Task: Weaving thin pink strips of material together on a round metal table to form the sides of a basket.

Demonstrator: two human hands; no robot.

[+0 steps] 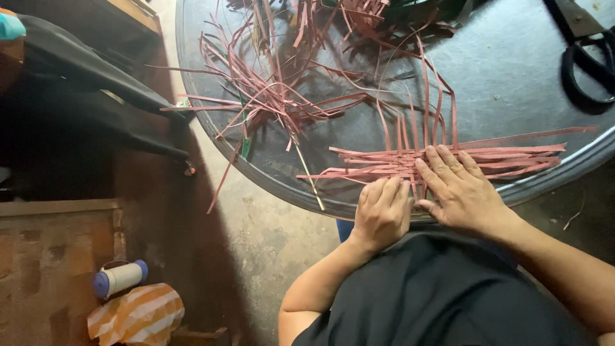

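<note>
— Where are your hands just now?

— Both at the near edge of the round grey table (pixel 512 83); my left hand (pixel 382 214) is curled, knuckles up, its fingertips pressing on the near edge of the woven patch of pink strips (pixel 410 163); whether it pinches a strip I cannot tell; my right hand (pixel 462 189) lies flat just beside it, fingers spread over the weave, holding it down.

— And the weave itself?

— Flat on the table close to the rim, touching both hands; its loose ends run out to the right and left, and a few stand up behind it.

— What else is about?

— A tangled heap of loose pink strips (pixel 282 96) farther back; black scissors (pixel 586 57) at the far right; down on the floor, a spool of pale thread (pixel 120 277) beside a striped orange cloth (pixel 138 314).
</note>
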